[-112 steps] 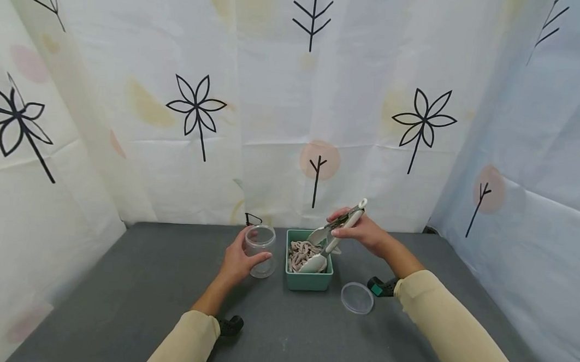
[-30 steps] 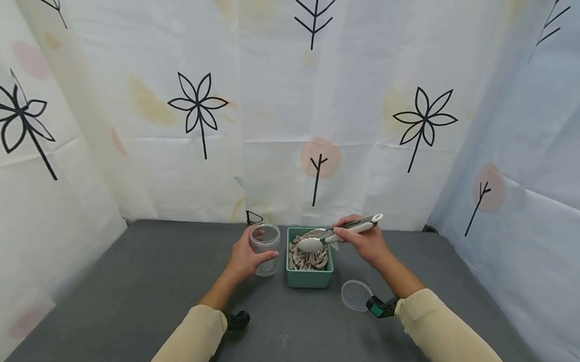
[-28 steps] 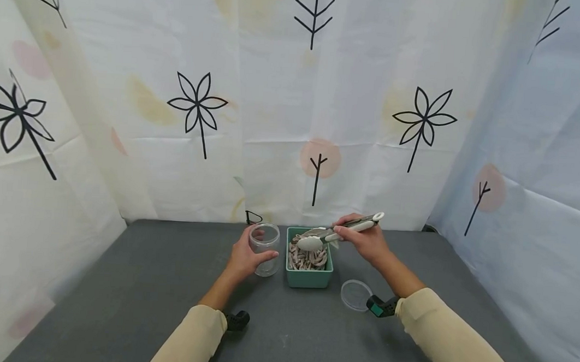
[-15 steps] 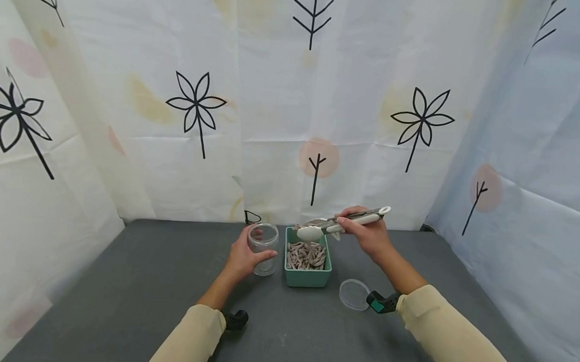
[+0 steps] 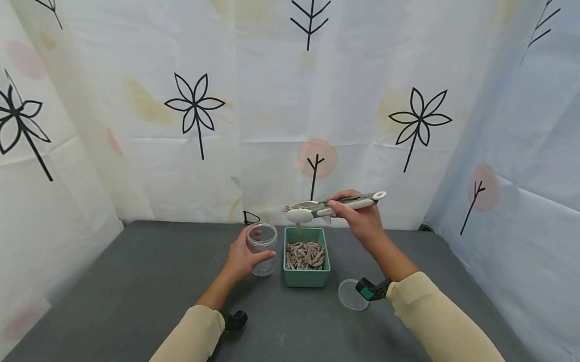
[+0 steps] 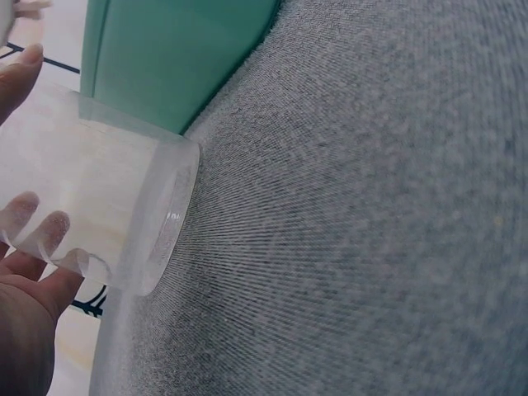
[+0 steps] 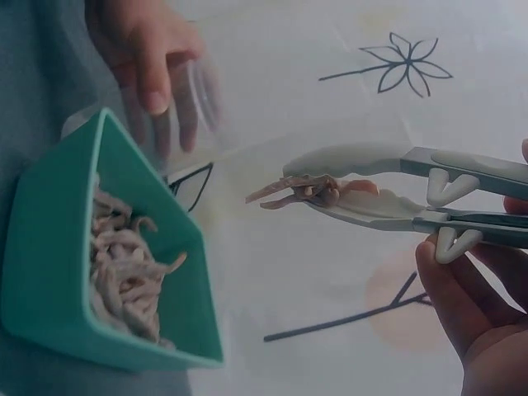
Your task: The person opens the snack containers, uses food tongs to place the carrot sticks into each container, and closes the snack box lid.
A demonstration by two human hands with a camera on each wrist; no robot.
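Observation:
My left hand (image 5: pixel 239 261) grips a clear jar (image 5: pixel 266 267), thumb on one side and fingers round the other. The jar stands upright on the table with its open mouth up, and it looks clear inside in the left wrist view. My right hand (image 5: pixel 362 220) holds white-and-grey tongs (image 5: pixel 302 216) level above a green rectangular container (image 5: pixel 306 279). Pinched between the tong heads is a small clump of greyish-pink strips (image 7: pixel 318 190), some ends hanging out. More such strips (image 5: pixel 306 255) lie heaped in the container, just right of the jar.
A round clear lid (image 5: pixel 353 296) lies flat on the dark grey table (image 5: pixel 282 333), partly under my right wrist's camera (image 5: pixel 370 290). White patterned curtains (image 5: pixel 270 92) enclose the back and sides of the table.
The tongs have closed on some strips, risen out of the container and shifted left toward the jar. My left hand and the jar stay nearly in place.

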